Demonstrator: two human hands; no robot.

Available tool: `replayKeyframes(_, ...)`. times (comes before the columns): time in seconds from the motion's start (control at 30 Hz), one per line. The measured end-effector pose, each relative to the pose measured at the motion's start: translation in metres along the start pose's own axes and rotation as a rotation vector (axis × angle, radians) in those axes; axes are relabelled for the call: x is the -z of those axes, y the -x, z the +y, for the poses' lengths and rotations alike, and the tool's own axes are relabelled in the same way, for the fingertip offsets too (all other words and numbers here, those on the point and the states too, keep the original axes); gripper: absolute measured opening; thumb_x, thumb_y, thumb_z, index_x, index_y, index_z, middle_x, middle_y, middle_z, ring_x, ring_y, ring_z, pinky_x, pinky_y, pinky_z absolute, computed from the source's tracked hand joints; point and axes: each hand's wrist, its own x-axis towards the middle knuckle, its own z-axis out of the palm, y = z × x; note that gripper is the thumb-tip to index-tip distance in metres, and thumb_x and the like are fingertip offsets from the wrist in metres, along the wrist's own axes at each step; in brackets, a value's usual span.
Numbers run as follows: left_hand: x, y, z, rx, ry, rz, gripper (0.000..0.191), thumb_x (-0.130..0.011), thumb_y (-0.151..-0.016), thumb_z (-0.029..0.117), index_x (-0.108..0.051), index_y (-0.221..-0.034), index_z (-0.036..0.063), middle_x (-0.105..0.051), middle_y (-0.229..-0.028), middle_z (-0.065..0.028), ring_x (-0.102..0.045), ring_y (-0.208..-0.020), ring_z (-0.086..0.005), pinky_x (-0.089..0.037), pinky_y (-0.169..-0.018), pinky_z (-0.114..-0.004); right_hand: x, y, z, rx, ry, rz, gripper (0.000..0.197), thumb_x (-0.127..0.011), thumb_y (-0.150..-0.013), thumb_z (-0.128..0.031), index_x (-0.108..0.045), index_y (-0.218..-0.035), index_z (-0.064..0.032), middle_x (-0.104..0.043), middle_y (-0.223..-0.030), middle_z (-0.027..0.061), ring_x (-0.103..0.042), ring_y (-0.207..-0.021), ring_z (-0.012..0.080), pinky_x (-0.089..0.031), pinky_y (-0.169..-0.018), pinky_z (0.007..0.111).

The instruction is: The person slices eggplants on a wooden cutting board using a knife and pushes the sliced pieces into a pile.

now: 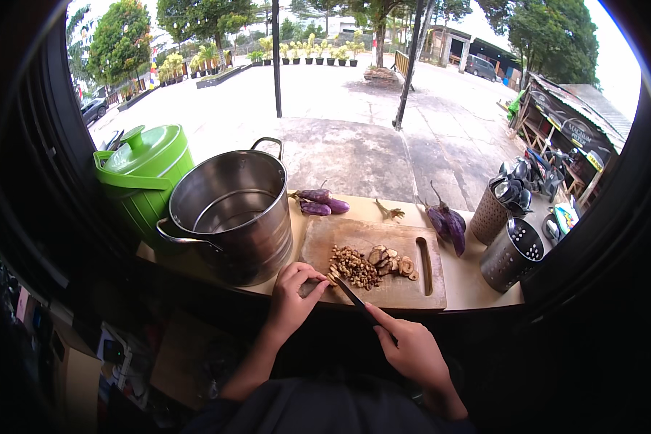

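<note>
A wooden cutting board (314,244) with a slot handle lies in front of me. On it is a heap of small brownish diced food pieces (355,268), with several round slices (393,261) to its right. My left hand (295,295) is at the board's near left corner, thumb and fingertips pinched on a small pale piece (332,279). My right hand (409,342) grips the dark handle of a knife (350,294). Its blade points up and left over the board, its tip beside the pinched piece and my left fingertips.
A large steel pot (238,249) and a lidded green bucket (152,163) stand left. Purple eggplants (317,207) lie behind the board, with a cut stem (390,211); more eggplants (447,222) lie right. Two perforated metal holders (507,266), one full of spoons (512,187), stand at the counter's right end.
</note>
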Motion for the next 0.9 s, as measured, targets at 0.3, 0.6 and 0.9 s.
replayKeyframes(0.3, 0.0, 0.0, 0.004, 0.02, -0.05, 0.016, 0.016, -0.085, -0.077, 0.008, -0.073, -0.086, 0.0047, -0.065, -0.097, -0.0092, -0.065, -0.099, -0.0287, -0.05, -0.09, -0.04, -0.008, -0.005, -0.009, -0.048, 0.058, -0.028, 0.051, -0.062, -0.1, -0.015, -0.057, -0.15, -0.0251, -0.071, -0.088, 0.0172, -0.07, -0.079, 0.0375, -0.054, -0.071, 0.048)
replayKeyframes(0.6, -0.001, 0.002, 0.002, 0.013, -0.06, 0.024, 0.016, -0.084, -0.076, 0.006, -0.071, -0.087, 0.0041, -0.064, -0.098, -0.0101, -0.065, -0.1, -0.0294, -0.051, -0.09, -0.04, -0.013, -0.03, -0.013, -0.004, 0.137, -0.074, 0.048, -0.059, -0.102, -0.017, -0.056, -0.15, -0.0207, -0.071, -0.091, 0.0174, -0.07, -0.082, 0.037, -0.054, -0.074, 0.048)
replayKeyframes(0.9, -0.001, 0.002, 0.003, 0.019, -0.062, 0.026, 0.017, -0.083, -0.076, 0.005, -0.071, -0.087, 0.0042, -0.064, -0.098, -0.0102, -0.065, -0.098, -0.0293, -0.051, -0.089, -0.04, -0.008, -0.03, -0.007, 0.074, 0.14, -0.045, 0.048, -0.06, -0.102, -0.019, -0.057, -0.149, -0.0231, -0.071, -0.087, 0.0183, -0.07, -0.08, 0.0375, -0.055, -0.073, 0.048)
